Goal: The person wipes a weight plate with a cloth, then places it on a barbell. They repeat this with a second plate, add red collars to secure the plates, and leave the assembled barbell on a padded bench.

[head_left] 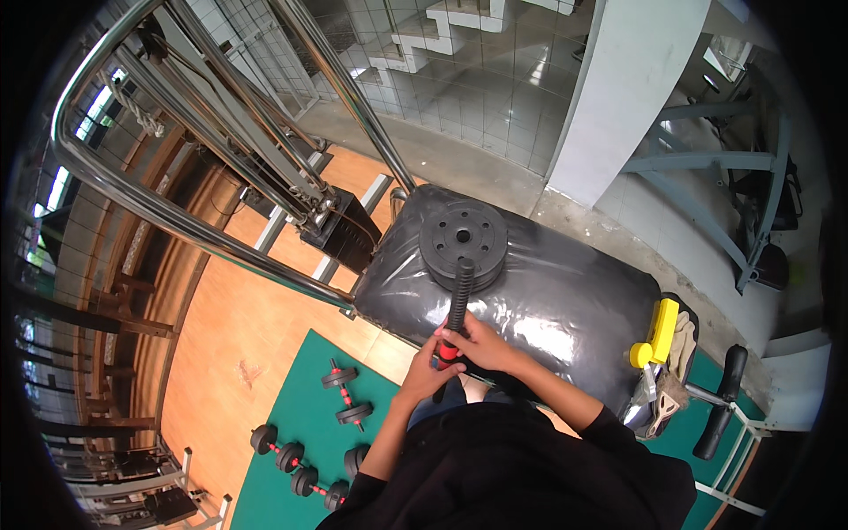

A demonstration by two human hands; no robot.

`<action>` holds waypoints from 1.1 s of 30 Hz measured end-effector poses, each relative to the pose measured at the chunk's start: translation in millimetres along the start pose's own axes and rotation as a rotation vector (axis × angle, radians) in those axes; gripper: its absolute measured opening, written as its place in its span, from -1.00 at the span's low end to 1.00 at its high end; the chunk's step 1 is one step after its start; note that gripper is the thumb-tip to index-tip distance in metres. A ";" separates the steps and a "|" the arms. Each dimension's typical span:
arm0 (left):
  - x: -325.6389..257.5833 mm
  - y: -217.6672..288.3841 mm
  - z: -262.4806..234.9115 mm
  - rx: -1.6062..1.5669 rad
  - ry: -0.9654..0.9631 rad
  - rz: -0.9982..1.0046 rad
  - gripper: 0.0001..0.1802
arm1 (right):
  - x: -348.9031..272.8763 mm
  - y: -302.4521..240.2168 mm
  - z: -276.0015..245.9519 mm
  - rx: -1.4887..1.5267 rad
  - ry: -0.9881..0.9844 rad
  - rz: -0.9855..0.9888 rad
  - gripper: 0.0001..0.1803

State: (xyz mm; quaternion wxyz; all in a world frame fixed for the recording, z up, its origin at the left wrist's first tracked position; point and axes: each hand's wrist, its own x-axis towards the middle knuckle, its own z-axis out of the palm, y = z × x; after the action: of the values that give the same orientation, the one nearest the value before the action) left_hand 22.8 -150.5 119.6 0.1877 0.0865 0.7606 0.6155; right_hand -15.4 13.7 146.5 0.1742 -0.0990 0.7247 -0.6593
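Note:
Close in front of my body, both hands are closed round a dumbbell bar (460,296) with a black ribbed end and a red part (448,351) near the grip. My left hand (425,375) wraps the lower part around the red section. My right hand (485,344) holds it from the other side, just above. The bar's ribbed end points away from me, tilted up. Beyond its tip, a stack of round black weight plates (463,237) lies flat on a black padded bench (565,296). Part of the bar's near end is hidden by my hands.
Several assembled dumbbells (346,393) lie on a green mat (296,397) at my left. A chrome-framed weight machine (256,256) stands at the far left. On the bench's right end are a yellow object (658,334) and pale gloves (680,349). A white pillar (627,97) rises beyond.

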 end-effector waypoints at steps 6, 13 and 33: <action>28.2 -32.6 -62.7 -0.281 0.288 -0.076 -0.88 | 73.1 -29.9 9.6 -0.641 -0.164 -0.122 -0.26; 43.9 -65.2 -150.2 -0.074 0.448 -0.332 -0.65 | 141.8 18.1 -1.9 -1.501 0.244 0.382 0.21; 131.1 -63.4 -169.8 0.005 -0.002 -0.537 -0.58 | 131.5 12.6 -3.6 -1.241 0.305 0.617 0.58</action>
State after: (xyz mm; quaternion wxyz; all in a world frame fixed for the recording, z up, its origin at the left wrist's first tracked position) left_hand -157.4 -270.9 63.9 0.3445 -0.1172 0.7575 0.5419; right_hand -136.6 -30.6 118.3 0.1612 0.1233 0.9778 -0.0520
